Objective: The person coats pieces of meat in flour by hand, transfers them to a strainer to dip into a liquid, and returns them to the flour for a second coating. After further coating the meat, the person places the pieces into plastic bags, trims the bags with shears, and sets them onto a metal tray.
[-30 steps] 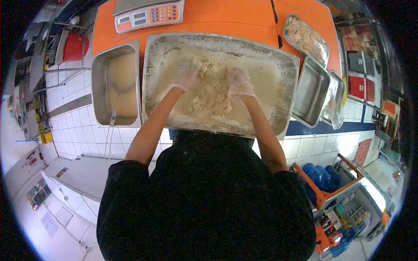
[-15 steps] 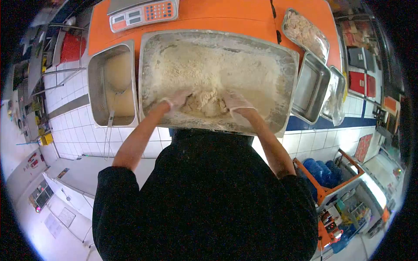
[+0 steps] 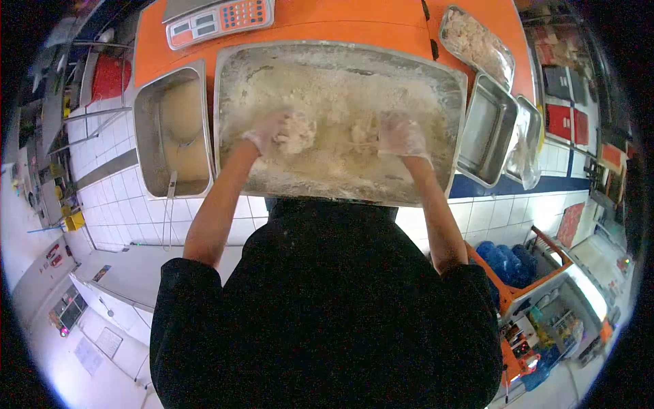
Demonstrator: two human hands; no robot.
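Observation:
Both gloved hands are over a large metal tray [image 3: 458, 129] of pale flour [image 3: 334, 95]. My left hand [image 3: 268, 131], at the tray's left half, is closed on a clump of floured pieces [image 3: 298, 133]. Right of centre, my right hand [image 3: 403, 134] has a smaller floured clump [image 3: 364, 129] at its finger side. Motion blur smears its fingers, so its grip cannot be made out. A gap with flour lies between the two clumps.
Left of the tray stands a deep metal pan [image 3: 144, 136] with pale liquid and a wire-handled tool [image 3: 172, 187]. A scale [image 3: 221, 24] sits behind. To the right are an empty metal pan [image 3: 485, 129], a container of pale pieces [image 3: 477, 44] and a plastic-covered tray [image 3: 528, 146].
My hands have moved up and apart from the tray's near edge. The floured pieces between them have split into two clumps, one beside each hand.

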